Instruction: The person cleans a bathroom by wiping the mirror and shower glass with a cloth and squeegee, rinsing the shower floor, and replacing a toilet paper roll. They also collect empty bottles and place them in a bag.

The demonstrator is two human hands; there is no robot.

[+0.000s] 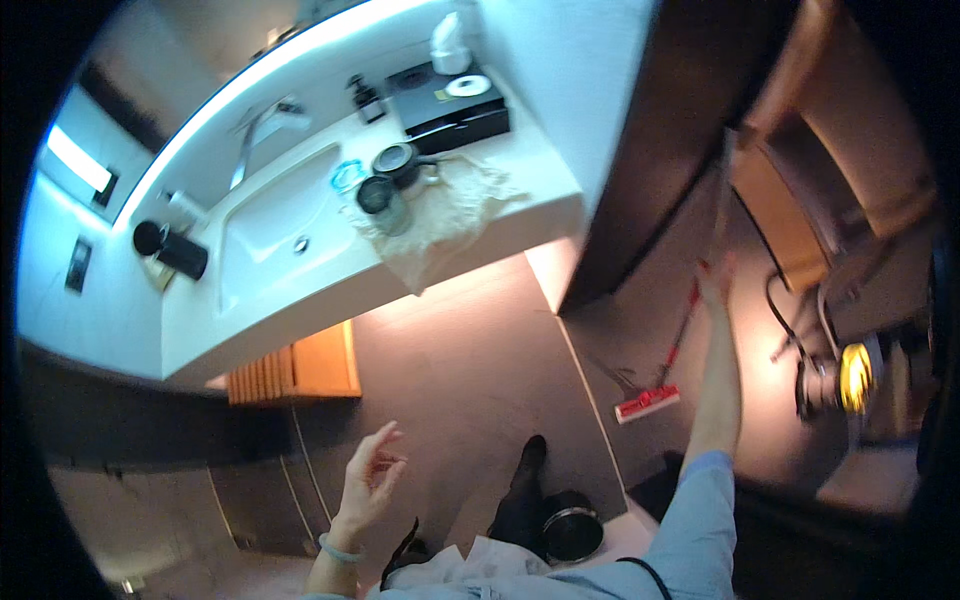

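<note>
My right hand (718, 276), at the end of an outstretched arm, is closed around the pole of a red-headed floor mop or squeegee (646, 403); the head rests on the dark floor. The upper part of the pole is pale and blurred. My left hand (373, 474) hangs over the floor below the washbasin counter, fingers apart and slightly curled, holding nothing. On the counter, a crumpled cream cloth (450, 214) lies under and beside two dark-topped containers (381, 196), with a clear blue item (349, 176) next to them.
A white sink (281, 217) sits in the counter, with a dark pump bottle (367, 101) and black box (450, 112) behind it. An orange wooden slatted piece (322, 367) stands beneath. A black round bin (572, 531) is near my feet. At right are a yellow-and-black machine (855, 379) and a hose.
</note>
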